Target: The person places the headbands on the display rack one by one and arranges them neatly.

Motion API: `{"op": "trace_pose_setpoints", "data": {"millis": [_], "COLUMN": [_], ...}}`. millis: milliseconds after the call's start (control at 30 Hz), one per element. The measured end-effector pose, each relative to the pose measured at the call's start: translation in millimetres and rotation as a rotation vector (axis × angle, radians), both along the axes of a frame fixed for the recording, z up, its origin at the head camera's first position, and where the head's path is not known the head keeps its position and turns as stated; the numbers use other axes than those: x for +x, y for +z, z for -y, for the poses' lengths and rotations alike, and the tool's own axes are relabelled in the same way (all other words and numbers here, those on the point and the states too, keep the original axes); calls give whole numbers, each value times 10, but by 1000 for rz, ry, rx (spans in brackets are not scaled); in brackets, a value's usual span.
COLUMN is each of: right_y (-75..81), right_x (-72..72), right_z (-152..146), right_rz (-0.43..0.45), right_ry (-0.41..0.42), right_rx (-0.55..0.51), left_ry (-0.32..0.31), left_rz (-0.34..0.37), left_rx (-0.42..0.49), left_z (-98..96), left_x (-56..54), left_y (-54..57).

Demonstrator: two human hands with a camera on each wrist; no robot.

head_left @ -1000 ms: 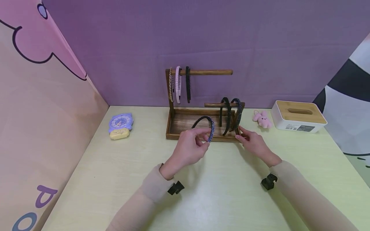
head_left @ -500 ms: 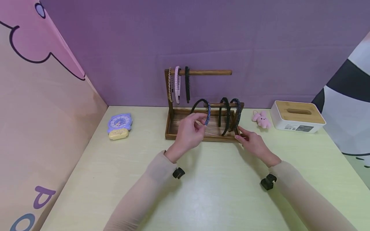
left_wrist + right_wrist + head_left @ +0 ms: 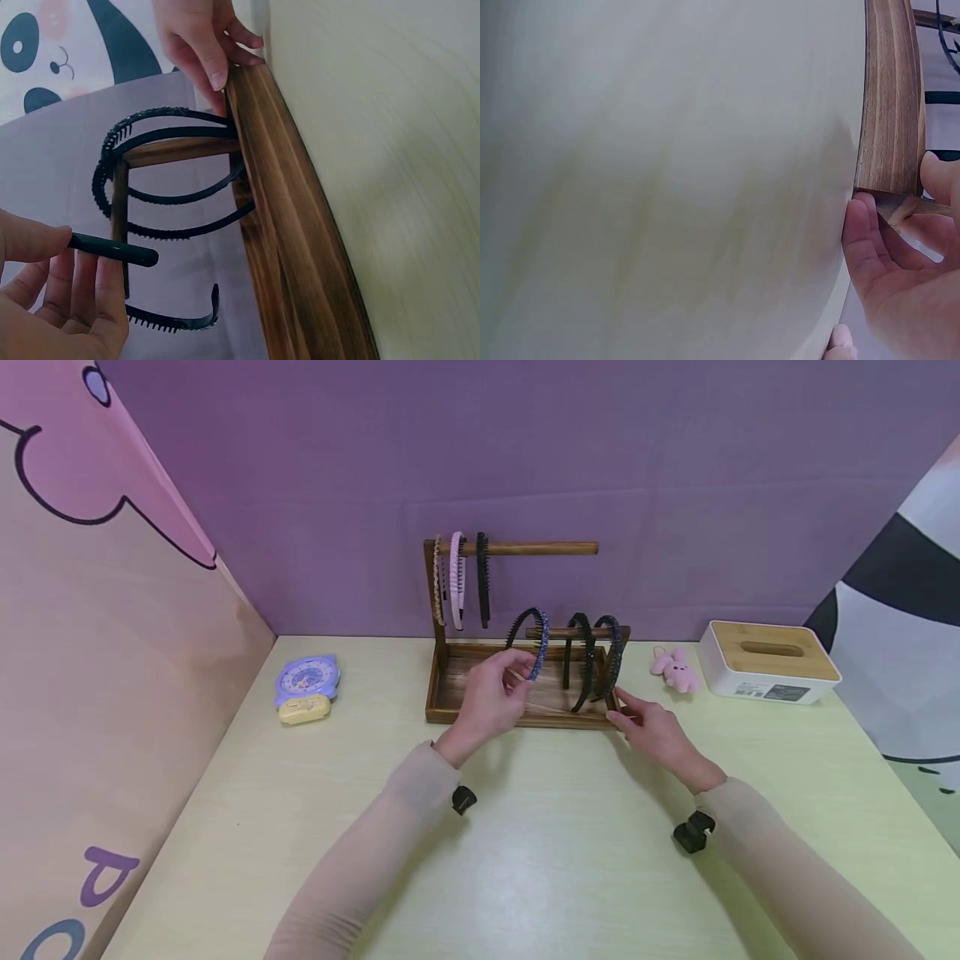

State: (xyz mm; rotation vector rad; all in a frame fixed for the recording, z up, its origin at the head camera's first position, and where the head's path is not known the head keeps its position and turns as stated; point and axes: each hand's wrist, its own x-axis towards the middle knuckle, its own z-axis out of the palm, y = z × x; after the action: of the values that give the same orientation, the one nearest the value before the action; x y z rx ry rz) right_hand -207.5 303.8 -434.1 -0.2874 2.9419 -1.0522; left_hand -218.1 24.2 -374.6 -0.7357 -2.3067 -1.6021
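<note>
My left hand [image 3: 491, 693] pinches one end of a blue glittery headband [image 3: 542, 643] between thumb and fingers. The hoop stands upright at the free left tip of the rack's lower bar; whether it touches the bar I cannot tell. In the left wrist view, that headband's dark end [image 3: 112, 249] sticks out past the fingers. My right hand [image 3: 660, 735] grips the front right corner of the wooden headband rack [image 3: 480, 718], thumb on the tray wall. Two dark headbands, one plain black [image 3: 585, 660] and one glittery [image 3: 615, 656], hang on the lower bar.
The rack's upper bar [image 3: 540, 548] carries a braided beige headband [image 3: 438, 581], a pink one [image 3: 457, 581] and a black one [image 3: 483, 581]. To the right are a pink plush toy [image 3: 677, 671] and a tissue box [image 3: 772, 662]. A purple and yellow toy-like item [image 3: 307, 685] lies left.
My left hand has moved up and away from me, bringing the blue headband from in front of the tray to the lower bar's tip. The right hand keeps its grip on the corner.
</note>
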Motion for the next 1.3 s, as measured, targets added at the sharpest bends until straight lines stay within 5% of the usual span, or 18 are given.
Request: {"op": "trace_pose_setpoints", "data": {"millis": [567,1300], "right_y": [-28,-25], "right_x": [0,-5], "right_z": [18,-8], "right_rz": [2,1], "right_ry": [-3,-9], "right_rx": [-11,-4], "left_ry": [-69,-78], "left_rz": [122,238], "left_rx": [30,56], "left_z": [-185,-257], "left_x": [-163,-276], "left_y": [-193,-390]}}
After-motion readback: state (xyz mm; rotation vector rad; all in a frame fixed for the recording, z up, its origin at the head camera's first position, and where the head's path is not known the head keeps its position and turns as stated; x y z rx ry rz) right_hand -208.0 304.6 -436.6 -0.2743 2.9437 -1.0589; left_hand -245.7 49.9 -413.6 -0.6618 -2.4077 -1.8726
